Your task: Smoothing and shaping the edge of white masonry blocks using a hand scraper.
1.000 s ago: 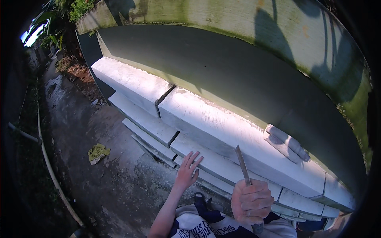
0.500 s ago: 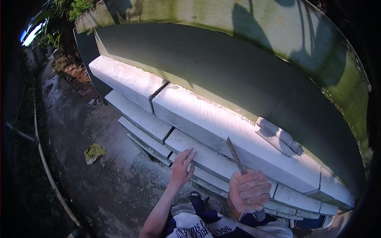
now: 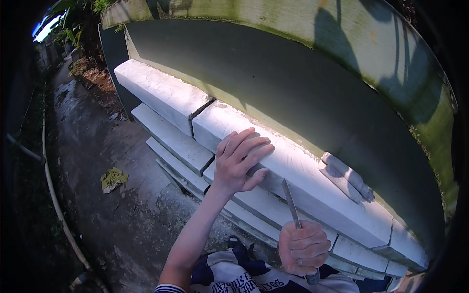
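Note:
My left hand (image 3: 239, 161) is reached out with its fingers spread over the front edge of the long white top ledge (image 3: 288, 161). Whether the fingertips touch the ledge I cannot tell. In my right fist (image 3: 304, 248), held upright close to my body, is a narrow metal-bladed tool (image 3: 291, 204) with a slanted tip. Its dark handle end sticks out below the fist. On the ledge's right part, against the wall, lies a grey plaster-covered hand float (image 3: 344, 178).
Stepped white courses (image 3: 168, 139) run under the ledge, with a dark joint (image 3: 201, 110) in the top one. Behind rises a green wall (image 3: 293, 83) with a mossy overhanging top (image 3: 273, 22). A yellow-green cloth (image 3: 114, 179) lies on the ground; a pale pipe (image 3: 56, 207) runs along the left.
My left hand has moved up and forward from the lower course to the top ledge, fingers spreading. My right fist has shifted slightly down and still holds the tool.

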